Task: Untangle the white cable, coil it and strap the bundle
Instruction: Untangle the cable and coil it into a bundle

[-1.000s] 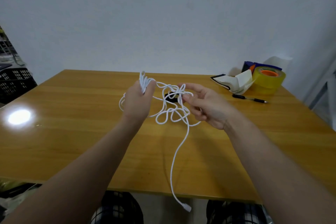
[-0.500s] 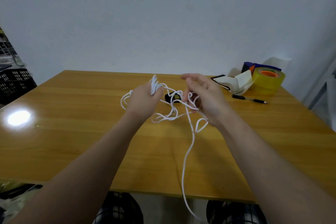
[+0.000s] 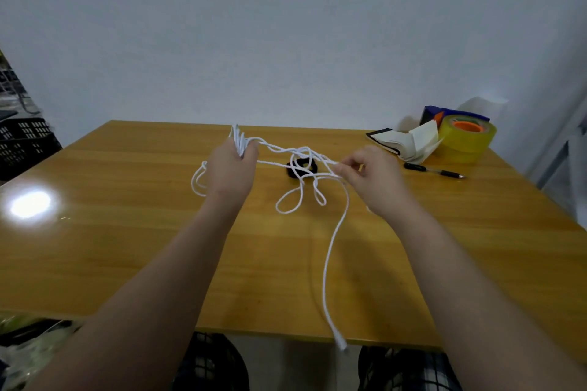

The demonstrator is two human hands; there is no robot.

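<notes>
Wooden table [image 3: 127,232] under a plain pale wall, and the black loop [image 3: 293,172] lying flat near its middle is my marker; I take that for the strap. Far left of it, off the table, sits a dark crate [image 3: 25,143].

Just left of the loop is my left hand [image 3: 230,168], raised over the wood with its back to me. It's fisted round a bunch of turns of the white cable [image 3: 333,247]; tight bends poke up above the fist and two slack loops droop out further left.

And here's the change: half a second ago my hands were almost together over the loop, now they've drawn apart! The snarl is stretched into a loose web right above the loop, two small bights dangling on its near side. I reckon that means the knot is opening, but it isn't clear yet, so coiling has to wait.

Right of the loop, my right hand [image 3: 371,181] pinches one strand between thumb and fingertips, wrist cocked, the other fingers curled. From there the free tail drops toward me, its plug [image 3: 341,344] hanging at the table's near edge.

Further right lie a pen [image 3: 435,170], some papers [image 3: 409,144] and a yellow tape roll [image 3: 467,140].
</notes>
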